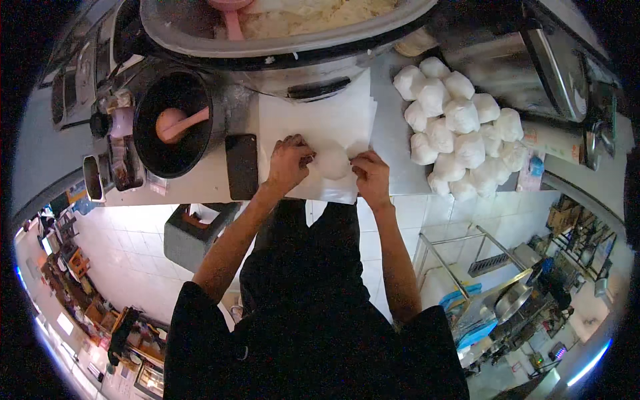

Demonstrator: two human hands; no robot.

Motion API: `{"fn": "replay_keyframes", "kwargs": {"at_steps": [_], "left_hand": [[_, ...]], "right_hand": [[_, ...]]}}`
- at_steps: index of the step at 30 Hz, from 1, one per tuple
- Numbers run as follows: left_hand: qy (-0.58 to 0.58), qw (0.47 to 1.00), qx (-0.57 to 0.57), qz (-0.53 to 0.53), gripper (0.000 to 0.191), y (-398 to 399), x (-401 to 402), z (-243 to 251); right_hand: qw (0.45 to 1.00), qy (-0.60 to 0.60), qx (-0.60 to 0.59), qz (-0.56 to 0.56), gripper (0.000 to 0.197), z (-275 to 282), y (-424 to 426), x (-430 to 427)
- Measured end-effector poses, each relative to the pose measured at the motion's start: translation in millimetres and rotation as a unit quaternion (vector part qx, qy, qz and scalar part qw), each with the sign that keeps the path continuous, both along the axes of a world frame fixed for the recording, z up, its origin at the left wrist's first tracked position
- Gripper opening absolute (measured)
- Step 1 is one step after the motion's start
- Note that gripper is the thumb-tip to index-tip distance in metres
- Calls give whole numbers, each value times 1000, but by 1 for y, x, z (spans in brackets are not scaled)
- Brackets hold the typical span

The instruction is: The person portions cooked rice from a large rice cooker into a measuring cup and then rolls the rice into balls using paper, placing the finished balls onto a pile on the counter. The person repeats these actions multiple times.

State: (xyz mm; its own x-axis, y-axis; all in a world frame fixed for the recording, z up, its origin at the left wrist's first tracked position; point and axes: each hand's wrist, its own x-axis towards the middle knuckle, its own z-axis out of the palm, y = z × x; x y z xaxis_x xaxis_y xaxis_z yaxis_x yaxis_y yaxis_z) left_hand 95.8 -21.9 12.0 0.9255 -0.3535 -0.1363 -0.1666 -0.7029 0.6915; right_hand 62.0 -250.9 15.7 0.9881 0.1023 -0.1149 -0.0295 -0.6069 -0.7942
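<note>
A stack of white paper sheets [305,117] lies on the metal counter before me. On its near part rests a pale rounded mound [332,162], whose exact make-up is hard to tell. My left hand [290,160] is at the mound's left side, thumb and fingers pinching the edge of the top sheet. On the right, my right hand [371,176] pinches the sheet's other edge in the same way. Several white wrapped bundles [465,120] are heaped to the right of the paper.
A large tub [300,45] of pale food with a pink scoop [233,22] stands beyond the paper. To the left are a black bucket [150,160] holding a pink ladle [186,125] and a dark phone [241,167]. A grey stool [192,240] stands below the counter.
</note>
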Motion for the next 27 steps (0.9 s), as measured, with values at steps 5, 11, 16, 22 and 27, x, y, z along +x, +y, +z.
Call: {"fn": "replay_keyframes", "kwargs": {"at_steps": [5, 11, 16, 22, 27], "left_hand": [[76, 997, -3, 14, 23, -12, 13, 4], [-106, 994, 17, -30, 39, -16, 14, 0], [240, 913, -327, -37, 35, 12, 1, 70], [200, 905, -369, -62, 34, 18, -12, 142], [126, 938, -305, 104, 30, 43, -35, 154]], "right_hand": [[997, 60, -43, -31, 30, 8, 17, 18], [986, -81, -141, 34, 31, 12, 10, 23], [929, 195, 294, 115, 39, 87, -1, 35], [851, 214, 410, 249, 29, 104, 25, 55], [859, 194, 457, 123, 28, 135, 39, 29]]}}
